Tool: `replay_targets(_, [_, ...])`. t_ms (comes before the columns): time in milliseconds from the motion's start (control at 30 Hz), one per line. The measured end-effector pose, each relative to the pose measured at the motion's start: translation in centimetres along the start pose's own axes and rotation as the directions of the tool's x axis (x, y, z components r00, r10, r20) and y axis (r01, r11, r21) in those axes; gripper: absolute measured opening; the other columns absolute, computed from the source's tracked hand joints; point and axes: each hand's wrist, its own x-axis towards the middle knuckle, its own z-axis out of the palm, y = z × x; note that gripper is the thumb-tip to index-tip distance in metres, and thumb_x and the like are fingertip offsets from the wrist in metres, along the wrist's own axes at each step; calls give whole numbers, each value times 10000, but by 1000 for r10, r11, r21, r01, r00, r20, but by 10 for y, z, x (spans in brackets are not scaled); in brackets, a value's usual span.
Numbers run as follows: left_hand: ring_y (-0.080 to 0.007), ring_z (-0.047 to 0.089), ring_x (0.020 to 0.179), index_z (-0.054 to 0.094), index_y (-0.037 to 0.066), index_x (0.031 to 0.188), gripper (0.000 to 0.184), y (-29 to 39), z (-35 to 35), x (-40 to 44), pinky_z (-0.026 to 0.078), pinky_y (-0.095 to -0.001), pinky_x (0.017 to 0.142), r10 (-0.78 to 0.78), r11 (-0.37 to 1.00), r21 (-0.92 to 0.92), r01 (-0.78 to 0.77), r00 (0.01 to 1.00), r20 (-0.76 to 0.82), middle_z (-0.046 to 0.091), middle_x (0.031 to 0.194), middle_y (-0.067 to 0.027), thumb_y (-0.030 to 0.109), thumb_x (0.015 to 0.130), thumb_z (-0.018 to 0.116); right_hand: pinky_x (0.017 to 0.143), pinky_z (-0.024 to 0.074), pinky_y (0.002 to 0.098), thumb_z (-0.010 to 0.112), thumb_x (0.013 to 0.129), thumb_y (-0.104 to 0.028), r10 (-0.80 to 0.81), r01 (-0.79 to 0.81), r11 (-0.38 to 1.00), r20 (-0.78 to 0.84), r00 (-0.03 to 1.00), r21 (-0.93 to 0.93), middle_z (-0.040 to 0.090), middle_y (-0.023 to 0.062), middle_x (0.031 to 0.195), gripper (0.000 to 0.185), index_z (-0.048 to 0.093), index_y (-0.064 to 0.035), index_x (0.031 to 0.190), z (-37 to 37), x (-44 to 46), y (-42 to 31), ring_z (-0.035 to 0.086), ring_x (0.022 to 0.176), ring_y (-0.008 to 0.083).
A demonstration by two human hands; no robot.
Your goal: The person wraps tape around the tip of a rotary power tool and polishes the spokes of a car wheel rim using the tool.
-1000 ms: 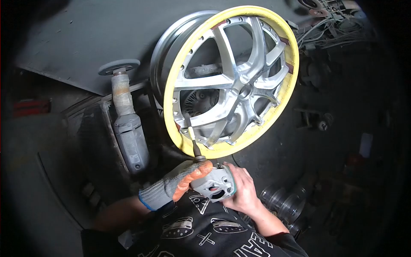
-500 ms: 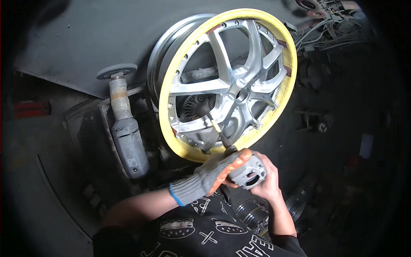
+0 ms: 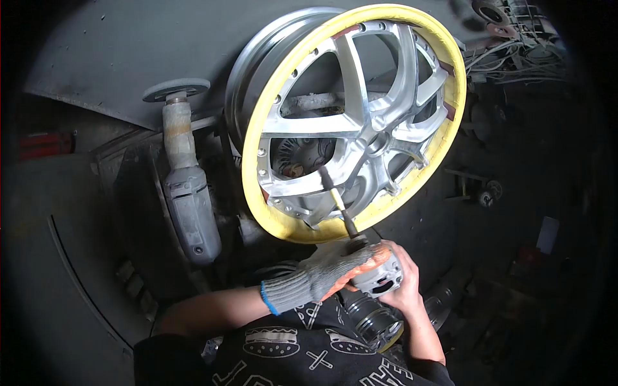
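My left hand (image 3: 344, 273), in a grey knit glove with an orange palm, is closed around the front of a die grinder (image 3: 378, 275). My bare right hand (image 3: 407, 278) wraps the back of its grey body. From the grinder a long shaft with a pale yellow band points up and away. Its dark tip (image 3: 324, 175) is at a lower-left spoke of a silver alloy wheel (image 3: 322, 127); whether it touches the metal I cannot tell. Yellow covering (image 3: 255, 168) runs round the wheel's front lip. The wheel stands tilted, facing me.
Left of the wheel, a grey power tool (image 3: 192, 209) stands upright with a round disc (image 3: 177, 89) on top. Tangled cables and metal parts (image 3: 521, 55) lie at the upper right. More wheels (image 3: 373, 321) are below, beside my body.
The wheel, grinder and hands appear slightly farther right as the view shifts. The grinder tip stays near the same spoke and looks sharper now. Both hands keep their hold.
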Motion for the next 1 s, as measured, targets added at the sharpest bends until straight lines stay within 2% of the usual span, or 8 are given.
replay_targets(167, [-54,561,904,645,69,1056,252,-2,-13,-33,457,-240,805,-6,990,-142,-4,998,-67,634,967,23,271,912,686,916,499,443,792,502,-56,-61,61,998,45,997,2,616,218,1190,805,510,53,1249,12,1,-27,625,1045,399])
replay_targets(200, [-44,561,875,642,80,1024,216,-2,-11,-41,449,-223,779,91,989,-113,-100,993,-81,631,940,34,256,906,687,911,498,449,786,490,-55,-67,67,998,31,997,-3,614,219,1194,817,507,59,1249,18,1,-34,624,1042,399])
replay_targets(300, [-117,609,964,664,28,1133,325,-12,-33,-56,497,-281,855,93,988,-117,-102,992,-86,659,1056,-35,214,870,707,918,489,455,748,467,-28,-48,47,999,58,997,19,604,223,1203,829,501,68,1253,30,-1,-50,615,1046,400])
replay_targets(600, [-127,609,948,648,37,1137,357,9,-30,-78,504,-296,820,-6,998,-64,-5,986,-164,661,1028,-40,282,883,705,895,491,439,762,485,-55,-61,61,998,18,998,34,612,206,1174,810,512,55,1248,45,5,-66,619,1003,374])
replay_targets(667, [-125,613,936,636,56,1156,393,4,-28,-69,530,-293,738,138,990,8,-138,987,-80,658,1014,-49,316,871,711,854,515,426,830,482,-107,-92,91,995,-12,996,-29,623,229,1160,812,532,53,1220,38,4,-56,641,966,386])
replay_targets(767, [-70,589,917,650,74,1079,310,16,-6,-53,476,-256,825,51,999,17,-50,993,-103,646,1015,9,305,882,713,883,519,405,839,504,-124,-99,96,994,-60,993,-57,626,229,1167,766,553,56,1191,21,5,-42,652,1006,366])
replay_targets(833, [-65,583,903,646,65,1109,290,17,4,-37,475,-239,811,107,984,-144,-108,994,-15,641,1013,14,245,891,710,908,513,421,800,504,-73,-34,31,999,-67,997,-42,632,204,1155,706,571,36,1164,7,9,-37,640,1032,375])
replay_targets(1000, [-98,569,960,612,57,1171,465,21,14,-7,479,-264,824,1,998,-58,2,999,42,613,1049,-16,359,848,754,898,512,391,839,523,-114,165,-164,986,-34,986,34,639,179,1126,687,582,15,1148,-20,13,-19,653,1016,338])
